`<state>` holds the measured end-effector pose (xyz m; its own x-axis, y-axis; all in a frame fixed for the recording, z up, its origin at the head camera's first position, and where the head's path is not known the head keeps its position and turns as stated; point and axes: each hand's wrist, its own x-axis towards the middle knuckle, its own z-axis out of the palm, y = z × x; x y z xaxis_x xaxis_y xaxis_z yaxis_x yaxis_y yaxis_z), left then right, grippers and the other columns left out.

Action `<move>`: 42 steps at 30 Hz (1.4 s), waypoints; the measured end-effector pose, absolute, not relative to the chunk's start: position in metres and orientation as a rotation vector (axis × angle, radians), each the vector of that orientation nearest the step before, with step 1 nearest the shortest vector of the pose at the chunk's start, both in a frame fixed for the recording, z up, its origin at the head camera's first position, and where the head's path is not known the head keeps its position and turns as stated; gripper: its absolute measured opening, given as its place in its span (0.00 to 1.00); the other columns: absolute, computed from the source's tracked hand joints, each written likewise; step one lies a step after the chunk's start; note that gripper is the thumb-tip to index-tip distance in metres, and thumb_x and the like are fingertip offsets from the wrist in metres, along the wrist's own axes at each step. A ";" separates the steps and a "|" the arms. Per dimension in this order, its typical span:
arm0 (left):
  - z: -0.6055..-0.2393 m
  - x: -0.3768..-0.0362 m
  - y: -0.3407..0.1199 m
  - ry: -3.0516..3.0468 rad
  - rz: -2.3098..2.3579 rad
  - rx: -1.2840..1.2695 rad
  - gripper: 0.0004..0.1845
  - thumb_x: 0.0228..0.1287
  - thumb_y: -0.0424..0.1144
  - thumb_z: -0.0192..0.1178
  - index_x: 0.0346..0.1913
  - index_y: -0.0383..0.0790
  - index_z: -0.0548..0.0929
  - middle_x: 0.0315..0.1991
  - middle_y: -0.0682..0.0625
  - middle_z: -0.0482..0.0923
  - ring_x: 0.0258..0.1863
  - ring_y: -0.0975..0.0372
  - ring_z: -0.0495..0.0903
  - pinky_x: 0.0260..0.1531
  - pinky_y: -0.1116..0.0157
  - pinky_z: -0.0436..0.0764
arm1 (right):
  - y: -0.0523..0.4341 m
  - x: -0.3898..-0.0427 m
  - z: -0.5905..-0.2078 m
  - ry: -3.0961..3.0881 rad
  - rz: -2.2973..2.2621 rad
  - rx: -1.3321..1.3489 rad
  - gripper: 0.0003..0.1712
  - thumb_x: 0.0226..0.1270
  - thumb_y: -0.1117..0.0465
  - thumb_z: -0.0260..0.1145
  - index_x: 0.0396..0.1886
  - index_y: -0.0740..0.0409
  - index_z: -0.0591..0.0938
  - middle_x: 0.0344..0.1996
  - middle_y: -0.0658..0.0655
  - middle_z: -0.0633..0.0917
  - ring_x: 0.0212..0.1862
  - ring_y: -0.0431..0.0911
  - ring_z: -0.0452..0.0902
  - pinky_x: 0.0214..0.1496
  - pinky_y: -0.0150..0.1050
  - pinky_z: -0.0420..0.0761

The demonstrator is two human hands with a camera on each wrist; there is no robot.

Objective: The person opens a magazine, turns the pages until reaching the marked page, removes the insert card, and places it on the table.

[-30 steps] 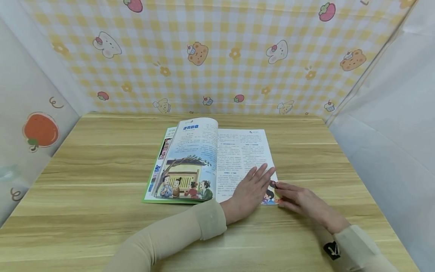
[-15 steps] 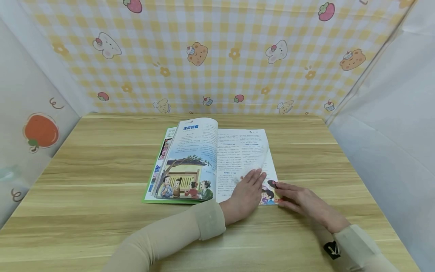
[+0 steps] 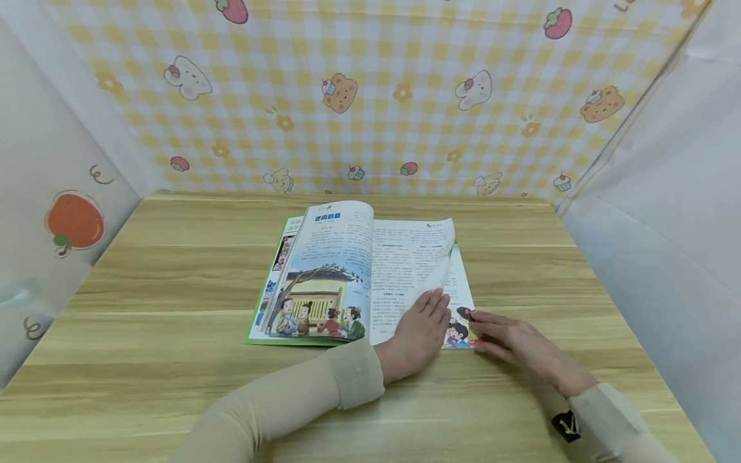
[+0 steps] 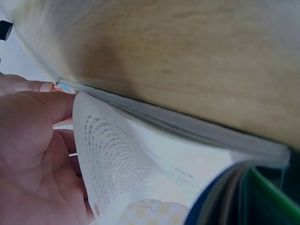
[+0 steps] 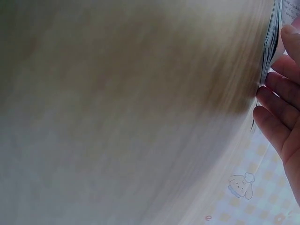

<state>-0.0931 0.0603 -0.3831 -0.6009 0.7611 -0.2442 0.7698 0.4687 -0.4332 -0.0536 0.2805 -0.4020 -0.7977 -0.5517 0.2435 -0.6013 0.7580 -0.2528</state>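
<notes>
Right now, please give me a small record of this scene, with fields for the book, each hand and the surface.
book: open picture book, lying flat on the table, text page at right
lifted page: one right-hand page curls up off the stack
left hand: left hand on the right-hand page, thumb under the lifted page's edge
right hand: right hand, fingertips at the book's lower right corner
surface: wooden table

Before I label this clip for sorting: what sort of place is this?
Probably a small screened-off tabletop booth: a wooden table, a yellow checked cartoon backdrop behind it, plain white side panels, and an open picture book under both hands.
</notes>
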 end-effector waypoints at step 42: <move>-0.381 -0.131 -0.057 2.867 -0.256 1.001 0.37 0.68 0.63 0.41 0.74 0.50 0.54 0.74 0.46 0.49 0.73 0.48 0.46 0.70 0.48 0.50 | 0.283 -0.054 -0.403 -2.819 0.472 0.911 0.20 0.53 0.60 0.72 0.46 0.63 0.85 0.54 0.62 0.81 0.52 0.53 0.80 0.44 0.42 0.82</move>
<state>-0.1309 -0.0570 -0.3808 -0.7804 0.6085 -0.1438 0.6244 0.7708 -0.1265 -0.0540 0.2828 -0.4033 -0.8063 -0.5458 0.2281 -0.5903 0.7672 -0.2510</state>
